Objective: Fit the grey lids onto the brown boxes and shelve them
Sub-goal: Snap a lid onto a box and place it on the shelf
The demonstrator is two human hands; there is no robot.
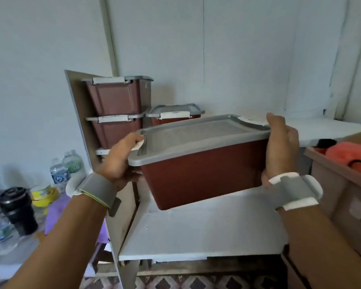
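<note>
In the middle of the frame, you hold the brown box (200, 176) between both hands, with the grey lid (196, 136) seated on its rim. Your left hand (121, 157) grips the box's left end, fingers curled under the rim and thumb pressing the white latch at the lid's edge. Your right hand (279, 147) clasps the right end, thumb up beside the other white latch; its fingers are hidden behind the box. The box is tilted, its near left corner lowest, over the white shelf (196, 232); whether it touches the shelf cannot be told.

Up and to the left of centre, two lidded brown boxes (117, 99) stand stacked against a side panel, and a third lidded box (173, 113) sits just beside them, behind the one you hold.

At lower left are water bottles (59, 174) and a black tumbler (17, 209). At the right edge is a cardboard carton (342, 184).
</note>
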